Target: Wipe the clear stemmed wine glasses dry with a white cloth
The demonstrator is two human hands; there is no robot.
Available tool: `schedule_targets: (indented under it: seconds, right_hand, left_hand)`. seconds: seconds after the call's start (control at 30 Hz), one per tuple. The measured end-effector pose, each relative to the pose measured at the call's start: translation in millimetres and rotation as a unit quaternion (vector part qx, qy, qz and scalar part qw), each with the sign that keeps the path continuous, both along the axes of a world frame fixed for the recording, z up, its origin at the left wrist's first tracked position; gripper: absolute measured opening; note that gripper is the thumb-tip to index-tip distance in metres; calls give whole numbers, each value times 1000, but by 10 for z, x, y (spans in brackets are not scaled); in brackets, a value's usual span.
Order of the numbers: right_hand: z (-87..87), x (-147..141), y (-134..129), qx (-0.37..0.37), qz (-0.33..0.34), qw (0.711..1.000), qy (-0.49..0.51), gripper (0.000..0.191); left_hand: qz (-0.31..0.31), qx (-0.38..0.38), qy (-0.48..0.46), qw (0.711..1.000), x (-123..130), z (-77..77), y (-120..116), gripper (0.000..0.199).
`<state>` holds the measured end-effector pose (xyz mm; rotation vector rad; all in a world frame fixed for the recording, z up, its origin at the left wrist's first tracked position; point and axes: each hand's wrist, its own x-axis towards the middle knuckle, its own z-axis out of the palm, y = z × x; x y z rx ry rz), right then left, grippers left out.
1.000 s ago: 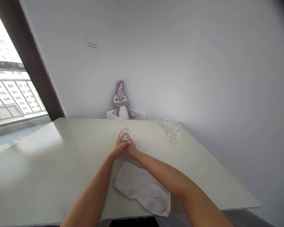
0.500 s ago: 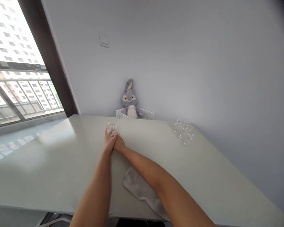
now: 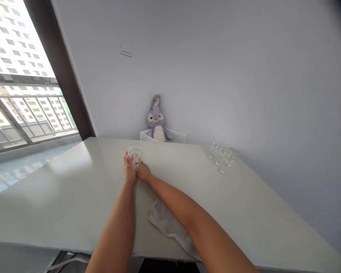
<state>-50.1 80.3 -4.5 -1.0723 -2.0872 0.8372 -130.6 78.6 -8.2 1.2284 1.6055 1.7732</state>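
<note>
A clear stemmed glass (image 3: 135,154) stands upright between my two hands, left of the table's middle. My left hand (image 3: 129,168) is at the glass's left side, its fingers apart and raised off it. My right hand (image 3: 143,171) is closed round the lower part of the glass, the fingertips partly hidden. Just behind this glass the rim of another clear glass (image 3: 135,145) shows. A grey cloth (image 3: 170,223) lies under my right forearm near the front edge.
Several clear glasses (image 3: 221,154) stand grouped at the table's back right. Behind the far edge, a grey plush rabbit (image 3: 158,123) sits in a white perforated basket (image 3: 177,137) against the wall. The table's front edge (image 3: 39,246) is close below. A window is at the left.
My left hand's fingers have opened away from the glass, and more of its bowl and stem shows. My right hand has stayed almost in place.
</note>
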Motion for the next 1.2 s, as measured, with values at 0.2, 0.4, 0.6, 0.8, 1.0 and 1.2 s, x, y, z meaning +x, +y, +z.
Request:
schedule_targets:
  seconds: [0.2,0.4,0.6,0.8,1.0,1.2]
  right_hand:
    - [-118,-111,16,11,-57,997,-52,74]
    - [-188,-299,-13,-17,-95,995,-40,83]
    - [-102,-101,-124,-61,-63,996,-28,100]
    - [-26,1017,-394,-63,-118,986,97,65]
    - [-48,2650,-784,-5,-389,842,374,21]
    - [7,4052,-640,-44,-531,691,488,20]
  left_hand:
    - [136,-20,-100,986,-185,57,-9,67]
    - [275,34,-177,945,-258,187,-98,54]
    - [317,77,-152,933,-222,248,-156,38]
    - [373,228,-111,892,-214,354,-186,28]
    - [320,319,-77,889,45,779,-521,23]
    - [32,245,30,969,798,1036,-774,29]
